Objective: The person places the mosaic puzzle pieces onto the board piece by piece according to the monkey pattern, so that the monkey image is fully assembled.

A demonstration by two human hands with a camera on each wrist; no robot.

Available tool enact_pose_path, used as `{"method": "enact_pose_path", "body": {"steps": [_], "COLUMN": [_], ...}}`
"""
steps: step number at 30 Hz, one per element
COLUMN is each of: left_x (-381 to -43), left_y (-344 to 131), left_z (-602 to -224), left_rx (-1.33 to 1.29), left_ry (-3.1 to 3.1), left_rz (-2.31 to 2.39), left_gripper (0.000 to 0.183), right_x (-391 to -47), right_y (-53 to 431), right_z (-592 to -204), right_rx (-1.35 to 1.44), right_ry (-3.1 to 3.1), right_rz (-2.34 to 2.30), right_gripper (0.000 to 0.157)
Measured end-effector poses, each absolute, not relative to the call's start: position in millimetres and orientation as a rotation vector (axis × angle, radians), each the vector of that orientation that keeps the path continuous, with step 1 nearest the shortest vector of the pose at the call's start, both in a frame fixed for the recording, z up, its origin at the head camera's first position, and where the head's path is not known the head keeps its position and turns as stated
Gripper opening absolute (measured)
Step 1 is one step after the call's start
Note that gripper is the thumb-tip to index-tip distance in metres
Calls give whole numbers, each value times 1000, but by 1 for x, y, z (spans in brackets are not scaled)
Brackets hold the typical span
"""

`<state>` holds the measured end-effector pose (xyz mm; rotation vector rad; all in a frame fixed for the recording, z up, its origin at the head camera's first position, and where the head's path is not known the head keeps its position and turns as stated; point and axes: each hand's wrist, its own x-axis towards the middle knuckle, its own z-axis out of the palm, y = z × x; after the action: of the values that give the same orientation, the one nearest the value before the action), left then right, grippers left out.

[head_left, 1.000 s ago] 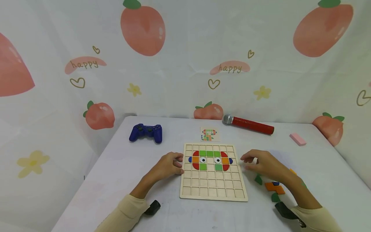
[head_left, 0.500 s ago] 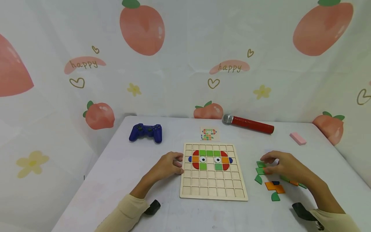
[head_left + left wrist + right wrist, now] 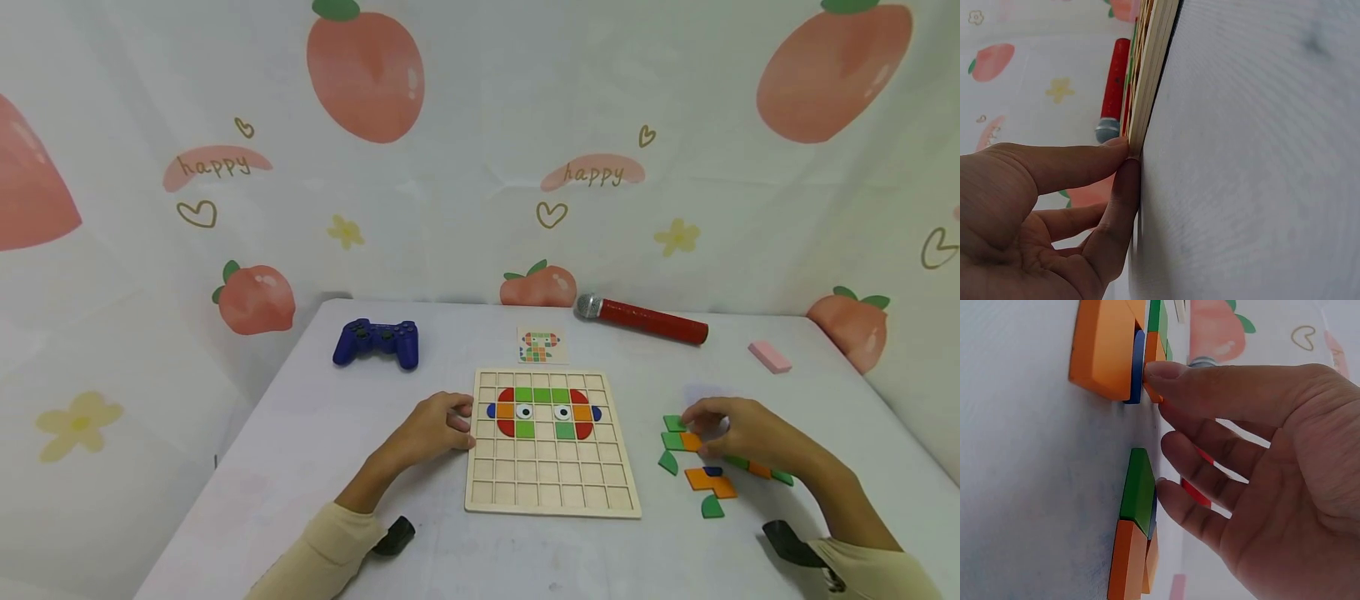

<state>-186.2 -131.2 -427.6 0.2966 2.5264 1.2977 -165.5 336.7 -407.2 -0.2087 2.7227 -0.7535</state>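
Observation:
At its left edge, the square wooden grid board (image 3: 551, 475) is pinched between thumb and finger of my left hand (image 3: 435, 429); the left wrist view shows the pinch on the board's side (image 3: 1152, 75). Red, green, orange and blue tiles with two eye tiles form a face in its upper rows. To the right of the board, my right hand (image 3: 746, 433) hovers low over loose tiles, fingers loosely bent. Its thumb (image 3: 1169, 370) overlaps an orange tile (image 3: 691, 442) lying beside a green tile (image 3: 672, 442). Part of the tile group is hidden under this hand.
Behind the board lies a small pattern card (image 3: 542, 346). A blue game controller (image 3: 377, 343) sits back left, a red microphone (image 3: 652, 322) back right, and a pink block (image 3: 769, 357) near the right edge. More orange tiles (image 3: 708, 482) and a green quarter-round tile (image 3: 712, 507) lie nearer the front.
My right hand has moved right from beside the board to the loose tiles, then shifted slightly, uncovering more of the orange tile. My left hand has stayed at the board's edge.

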Motion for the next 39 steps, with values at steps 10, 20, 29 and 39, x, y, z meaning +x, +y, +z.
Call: {"method": "enact_pose_path", "body": {"steps": [10, 20, 29, 39], "left_x": [-186, -187, -186, -186], "left_y": [-132, -131, -129, -129], "left_z": [-429, -428, -428, -427], "left_rx": [299, 312, 310, 301], "left_ry": [2536, 2544, 2542, 2554], "left_rz": [1290, 1271, 1282, 1262], "left_gripper": [66, 65, 65, 65], "right_x": [-165, -161, -157, -160], "right_y": [336, 332, 306, 261], "right_z": [-408, -402, -402, -403], "right_rx": [-213, -228, -319, -590], "right_ry": [2727, 2738, 2748, 2746], "right_rz": [-709, -717, -821, -869], "right_gripper": [38, 43, 35, 30]}}
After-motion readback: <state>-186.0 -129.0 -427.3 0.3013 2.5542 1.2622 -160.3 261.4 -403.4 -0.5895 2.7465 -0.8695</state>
